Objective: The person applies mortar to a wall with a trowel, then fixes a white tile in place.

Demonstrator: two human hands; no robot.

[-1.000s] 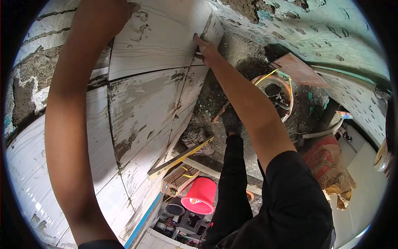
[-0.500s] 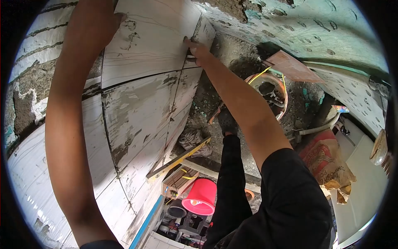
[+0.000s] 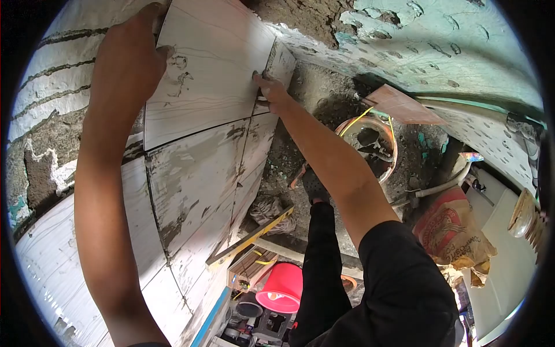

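Observation:
A white veined tile (image 3: 217, 63) stands against the wall above a row of smeared tiles (image 3: 193, 173). My left hand (image 3: 130, 55) grips the tile's left edge, its thumb on the tile's face and its fingers at the upper edge. At the tile's right edge, my right hand (image 3: 269, 93) holds on with fingertips at the rim; part of that grip is hidden. A thin dark gap runs between this tile and the tile below. Grey smears mark its face near my left thumb.
A mortar bucket (image 3: 395, 144) stands on the rough floor beside a reddish tile (image 3: 404, 105). Nearer are a yellow level (image 3: 251, 236), a rope bundle (image 3: 272, 214), a pink bucket (image 3: 281, 288) and a torn cement sack (image 3: 454, 231). A pipe (image 3: 445, 186) lies at right.
The view has shifted, showing more of my left hand and of the tile's upper edge. Both hands remain at the tile's edges.

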